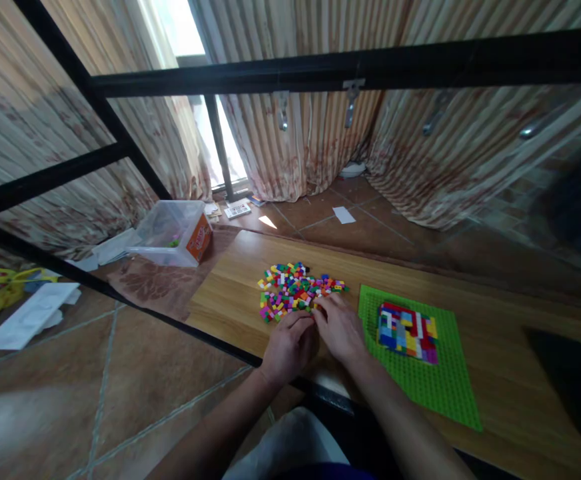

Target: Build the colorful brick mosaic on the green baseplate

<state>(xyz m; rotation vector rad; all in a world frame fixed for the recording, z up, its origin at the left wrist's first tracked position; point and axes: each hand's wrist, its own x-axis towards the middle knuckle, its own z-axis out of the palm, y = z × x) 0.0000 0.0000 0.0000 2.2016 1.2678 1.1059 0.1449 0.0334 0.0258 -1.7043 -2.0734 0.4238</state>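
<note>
Both hands are seen at lower centre of the frame, side by side and touching. The left hand [289, 345] is curled, its fingers drawn together at the near edge of the brick pile [295, 291]. The right hand [339, 328] is laid palm down, its fingertips reaching the pile's right edge; whether a brick is pinched cannot be told. The pile is spread on the wooden table [495, 333], centre frame. Right of the hands a green baseplate [440, 387] is laid, with a partly built multicoloured block [407, 331] on it. A clear plastic box [173, 233] is noted on the floor, centre left.
</note>
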